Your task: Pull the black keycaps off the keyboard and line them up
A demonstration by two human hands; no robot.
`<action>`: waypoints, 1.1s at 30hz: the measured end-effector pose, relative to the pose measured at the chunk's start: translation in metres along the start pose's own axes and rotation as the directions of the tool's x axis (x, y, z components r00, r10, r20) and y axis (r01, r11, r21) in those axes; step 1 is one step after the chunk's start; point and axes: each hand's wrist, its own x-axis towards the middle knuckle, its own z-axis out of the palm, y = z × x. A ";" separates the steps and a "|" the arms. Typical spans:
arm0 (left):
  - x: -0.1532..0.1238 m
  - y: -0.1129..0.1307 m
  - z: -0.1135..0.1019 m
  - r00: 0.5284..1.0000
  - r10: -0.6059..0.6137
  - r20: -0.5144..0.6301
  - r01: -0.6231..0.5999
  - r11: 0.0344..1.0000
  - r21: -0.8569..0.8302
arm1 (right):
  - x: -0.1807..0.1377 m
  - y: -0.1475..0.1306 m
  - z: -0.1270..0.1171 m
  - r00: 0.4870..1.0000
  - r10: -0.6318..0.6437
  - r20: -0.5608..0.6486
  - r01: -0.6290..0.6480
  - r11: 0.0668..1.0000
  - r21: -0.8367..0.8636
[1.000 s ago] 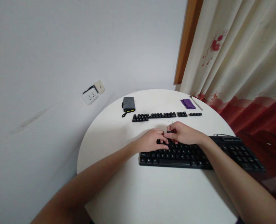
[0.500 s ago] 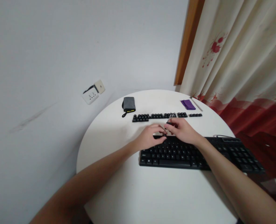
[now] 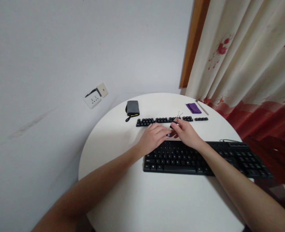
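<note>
A black keyboard point(image 3: 181, 161) lies across the white table, with its upper-left part close beneath my hands. My right hand point(image 3: 187, 132) is closed round the dark handle of a keycap puller point(image 3: 179, 114), whose thin wire prongs stick up past the fingers. My left hand point(image 3: 153, 137) meets it from the left. Its fingertips pinch a small dark keycap point(image 3: 168, 134) at the puller's lower end; the fingers partly hide it. Behind my hands, loose black keycaps point(image 3: 145, 122) stand in a row of small groups.
A grey pouch point(image 3: 133, 108) with a black loop sits at the back left of the round table point(image 3: 113, 138). Toward the back right are a folded purple cloth point(image 3: 193, 108) and a thin pale stick point(image 3: 202, 108). The keyboard's right end overhangs the table edge.
Both hands have lifted slightly away from the keyboard toward the keycap row. My left fingers have come over the puller's lower end, and its wire prongs now point further up.
</note>
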 end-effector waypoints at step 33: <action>-0.006 -0.061 0.009 0.965 -0.220 -0.144 0.230 0.971 0.059 | 0.005 0.005 0.001 0.968 0.028 -0.248 -0.047 0.996 -0.071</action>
